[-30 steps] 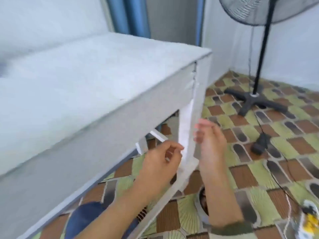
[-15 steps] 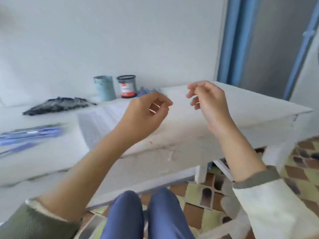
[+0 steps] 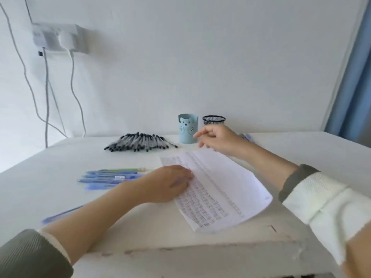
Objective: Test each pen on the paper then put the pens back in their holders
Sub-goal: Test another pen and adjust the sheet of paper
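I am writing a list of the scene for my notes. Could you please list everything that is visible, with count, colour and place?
table: one, white, fills the lower view, worn front edge
paper: one sheet, white with printed rows, centre right of table
black-capped pens: a heap, count unclear, clear barrels, at the back of the table
blue pens: several, blurred, left of the paper; one green pen at their far side
lone blue pen: one, near the left forearm
bear holder: one, light blue, at the back
mesh holder: one, black, right of the bear holder
wall socket: one, white, upper left, cables hanging down
curtain: blue, right edge
left hand: flat on the paper's left edge
right hand: empty, raised before the holders
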Demonstrator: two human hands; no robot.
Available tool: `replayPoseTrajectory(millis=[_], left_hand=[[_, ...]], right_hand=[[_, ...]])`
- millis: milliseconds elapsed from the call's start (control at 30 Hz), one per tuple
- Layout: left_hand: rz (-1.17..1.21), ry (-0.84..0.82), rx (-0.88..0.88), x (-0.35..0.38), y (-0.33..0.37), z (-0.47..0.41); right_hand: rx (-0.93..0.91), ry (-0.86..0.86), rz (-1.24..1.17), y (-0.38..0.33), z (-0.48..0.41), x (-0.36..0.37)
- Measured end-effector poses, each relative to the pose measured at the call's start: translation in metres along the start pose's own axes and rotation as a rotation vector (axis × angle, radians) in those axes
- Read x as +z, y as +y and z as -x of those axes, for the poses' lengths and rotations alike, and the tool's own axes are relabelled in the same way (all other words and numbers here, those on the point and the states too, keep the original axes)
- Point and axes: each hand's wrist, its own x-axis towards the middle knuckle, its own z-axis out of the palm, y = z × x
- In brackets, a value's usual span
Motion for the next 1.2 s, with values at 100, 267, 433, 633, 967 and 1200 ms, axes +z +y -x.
replayPoseTrajectory(millis=[100, 267, 433, 633, 967, 1200], left_hand=[[0.033, 0.001, 0.014, 0.008, -0.007, 0.001], [0.011, 0.045, 0.07, 0.008, -0.013, 0.0], [0.042, 0.094, 0.091, 0.007, -0.017, 0.002], [0.038, 0.132, 0.114, 0.008, -0.018, 0.002], [-0.063, -0.061, 0.103, -0.014, -0.015, -0.014], [-0.056, -0.235, -0.015, -0.032, -0.013, -0.05]], right_hand=[[-0.08, -0.203, 0.1, -0.012, -0.032, 0.017], [-0.154, -0.474, 0.152, -0.038, -0.078, 0.058], [-0.17, -0.718, 0.286, -0.045, -0.099, 0.098], [-0.272, -0.619, 0.243, -0.027, -0.096, 0.119], [0.202, 0.109, -0.889, 0.009, -0.093, 0.007], [0.402, 0.081, -0.947, 0.052, -0.04, -0.023]])
